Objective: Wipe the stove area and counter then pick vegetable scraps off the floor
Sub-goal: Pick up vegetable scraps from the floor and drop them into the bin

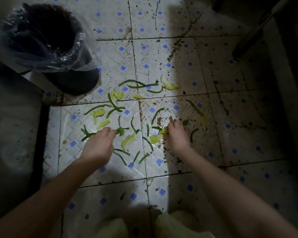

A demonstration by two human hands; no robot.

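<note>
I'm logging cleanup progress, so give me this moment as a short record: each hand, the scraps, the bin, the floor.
left hand: pinches a green scrap at its fingertips
right hand: fingers curled on a pale leaf piece
loose scraps: green strips and yellowish leaf bits scattered on the tiles between hands and bin
bin: dark, clear liner bag, upper left, standing open
floor: white tiles with blue diamonds, brown stains heavier on the right

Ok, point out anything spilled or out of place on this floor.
Loose vegetable scraps, green strips and pale leaves, lie scattered over the tiled floor beside the lined bin, not in it. Brown stains spatter the tiles.
</note>
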